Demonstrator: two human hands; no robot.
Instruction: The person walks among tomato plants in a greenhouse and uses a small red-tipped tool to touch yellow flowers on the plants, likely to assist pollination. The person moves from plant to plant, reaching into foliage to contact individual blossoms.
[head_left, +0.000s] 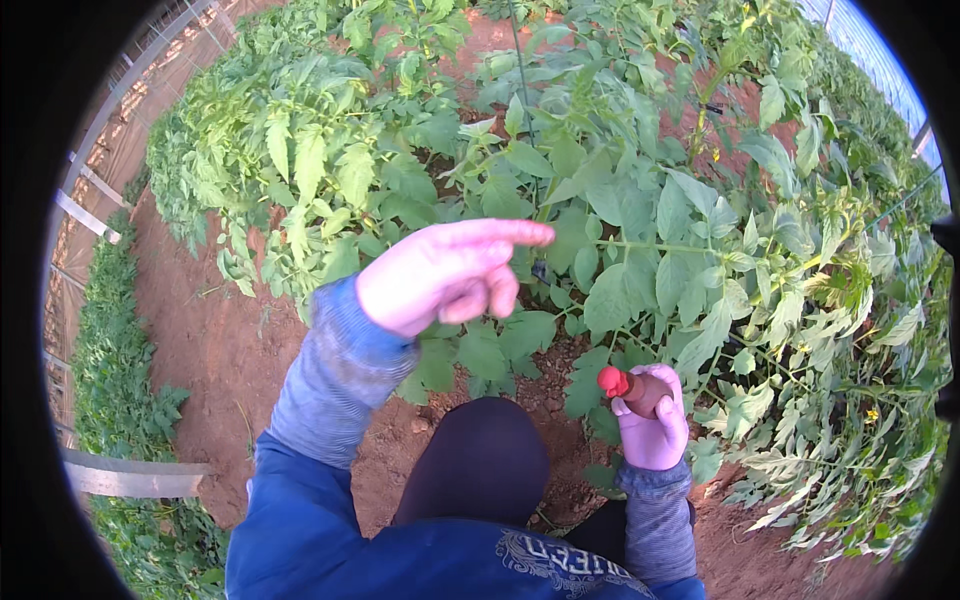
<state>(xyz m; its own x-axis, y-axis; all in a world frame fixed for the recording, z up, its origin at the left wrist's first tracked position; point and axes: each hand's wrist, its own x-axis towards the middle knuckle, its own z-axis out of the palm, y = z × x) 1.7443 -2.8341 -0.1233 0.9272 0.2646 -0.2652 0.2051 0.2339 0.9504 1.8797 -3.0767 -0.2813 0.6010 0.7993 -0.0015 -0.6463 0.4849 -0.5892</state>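
Observation:
My left hand (457, 274) is stretched over tomato plants (630, 292), its index finger pointing right and the other fingers curled; nothing shows in it. The fingertip overlaps a broad leaf in the picture, but whether it touches cannot be told. Lower right, my right hand (656, 431) is closed around a small brown bottle (649, 396) with a red, knobbed top (613, 382). The bottle is tilted, its top pointing up and left, beside low tomato leaves.
A green string (520, 75) rises among the stems, with yellow flowers (871, 415) at right. Brown soil (217, 352) lies left, bordered by another plant row (120, 360). A pale curved strip (139, 478) juts in at lower left. My knee (480, 457) is close to the foliage.

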